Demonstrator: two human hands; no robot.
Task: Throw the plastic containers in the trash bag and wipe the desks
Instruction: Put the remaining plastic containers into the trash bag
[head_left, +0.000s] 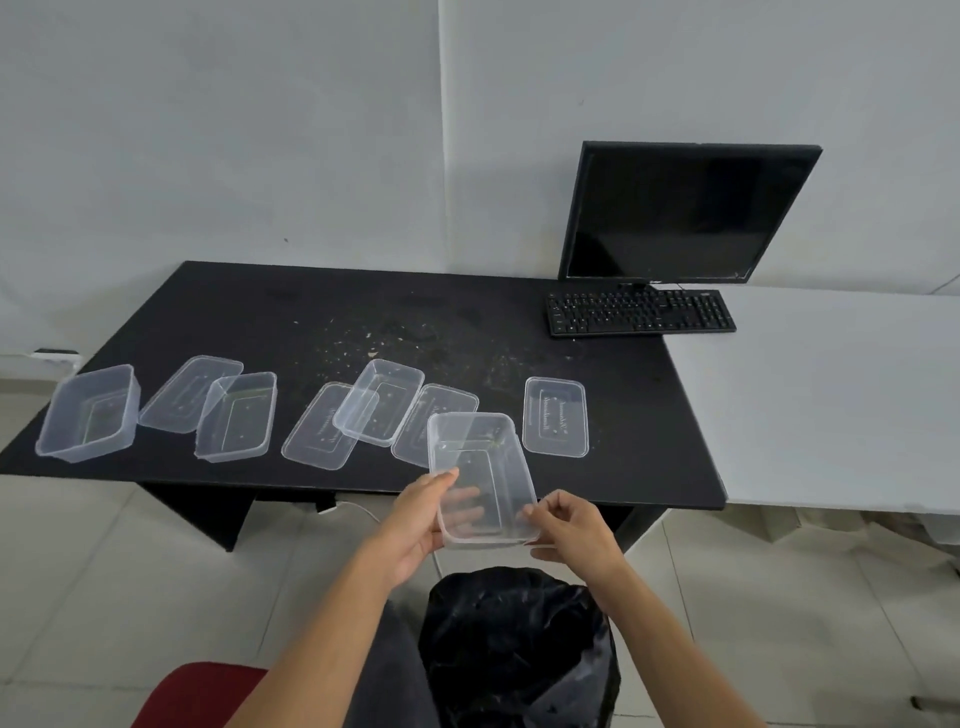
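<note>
**Clear container held over the trash bag**

Black desk (322, 312), crumb-strewn, beside a white desk (831, 395) against a grey wall; monitor (685, 213) and keyboard (640, 313) at rear. Left grip (415, 525) and right grip (571, 530) closed on opposite edges of one plastic container (483, 478), above the black trash bag (519, 644). Other containers (236, 415) resting on the black desk.

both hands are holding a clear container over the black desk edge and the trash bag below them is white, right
Not quite: the trash bag is black, not white, as the head view shows. The rest stands: the left hand and right hand hold a clear container over the near edge of the black desk, above the bag.
</note>
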